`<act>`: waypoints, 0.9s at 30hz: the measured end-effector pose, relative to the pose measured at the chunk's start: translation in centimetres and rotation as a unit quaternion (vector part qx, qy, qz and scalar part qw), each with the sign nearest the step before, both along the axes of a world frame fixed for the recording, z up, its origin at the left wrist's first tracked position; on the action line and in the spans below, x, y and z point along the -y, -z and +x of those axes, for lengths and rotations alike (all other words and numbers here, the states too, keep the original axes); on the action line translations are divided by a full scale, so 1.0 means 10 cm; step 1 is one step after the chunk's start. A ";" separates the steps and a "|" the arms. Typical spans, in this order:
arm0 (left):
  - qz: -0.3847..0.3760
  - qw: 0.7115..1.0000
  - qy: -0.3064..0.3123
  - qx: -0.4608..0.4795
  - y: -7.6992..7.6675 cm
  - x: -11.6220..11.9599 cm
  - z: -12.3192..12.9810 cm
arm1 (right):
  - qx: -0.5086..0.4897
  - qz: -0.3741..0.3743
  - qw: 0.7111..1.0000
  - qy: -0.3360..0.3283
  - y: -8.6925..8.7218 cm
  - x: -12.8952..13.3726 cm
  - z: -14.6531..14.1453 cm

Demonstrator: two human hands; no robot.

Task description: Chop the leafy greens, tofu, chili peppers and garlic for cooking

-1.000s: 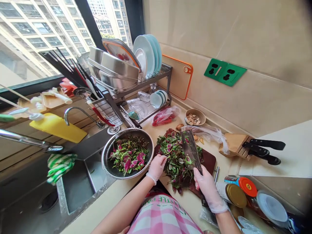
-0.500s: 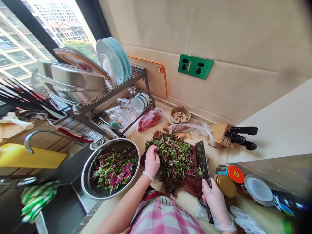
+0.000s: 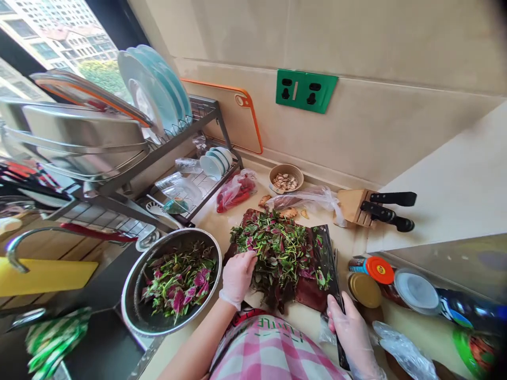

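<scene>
One right hand [image 3: 351, 328] is clasping the handle of one knife [image 3: 327, 250], holding it along the right edge of one board [image 3: 312, 296]; its long axis is running near to far, the tip pointing far and slightly left. One left hand [image 3: 238, 274] is curling its fingers at the near-left edge of one heap [image 3: 281, 243]; whether they're gripping leaves, I can't tell. The knife is no longer covering the heap, unlike a second ago.

You have one left hand [image 3: 237, 275] and one right hand [image 3: 351, 328], two in all, with one cleaver [image 3: 330, 257] and one cutting board [image 3: 311, 296]. One colander [image 3: 132, 285] stands left, one small basket [image 3: 299, 182] far, one knife block [image 3: 350, 205] right, bearing three black knife handles [image 3: 394, 198].
</scene>
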State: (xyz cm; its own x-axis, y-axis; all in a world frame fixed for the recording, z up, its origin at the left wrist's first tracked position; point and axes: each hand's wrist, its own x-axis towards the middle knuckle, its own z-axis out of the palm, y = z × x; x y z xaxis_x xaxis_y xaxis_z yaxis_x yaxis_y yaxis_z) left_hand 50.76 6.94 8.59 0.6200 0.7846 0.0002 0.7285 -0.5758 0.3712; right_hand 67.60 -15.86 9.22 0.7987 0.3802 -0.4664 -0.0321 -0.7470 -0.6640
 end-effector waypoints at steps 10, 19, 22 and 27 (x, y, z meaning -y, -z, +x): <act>-0.140 0.930 0.278 -0.196 0.11 0.85 1.06 | -0.009 0.009 0.999 0.043 0.01 0.15 -0.15; -0.126 0.916 0.314 -0.216 0.16 0.90 1.18 | 0.045 -0.067 0.996 -0.045 0.27 -0.12 -0.14; -0.127 0.913 0.332 -0.201 0.06 0.91 1.10 | 0.052 -0.074 0.994 -0.058 0.25 -0.20 -0.08; -0.046 0.956 0.269 -0.108 -0.20 0.59 0.79 | 0.051 -0.047 0.997 -0.030 0.22 -0.08 -0.06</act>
State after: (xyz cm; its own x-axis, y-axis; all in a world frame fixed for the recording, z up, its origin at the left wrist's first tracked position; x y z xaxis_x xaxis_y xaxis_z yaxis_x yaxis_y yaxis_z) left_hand 58.71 1.05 10.64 0.9115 0.3431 -0.2267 0.4017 -0.8608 0.3124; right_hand 67.04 -15.10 7.05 0.8209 0.3868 -0.4202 0.0774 -0.8043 -0.5891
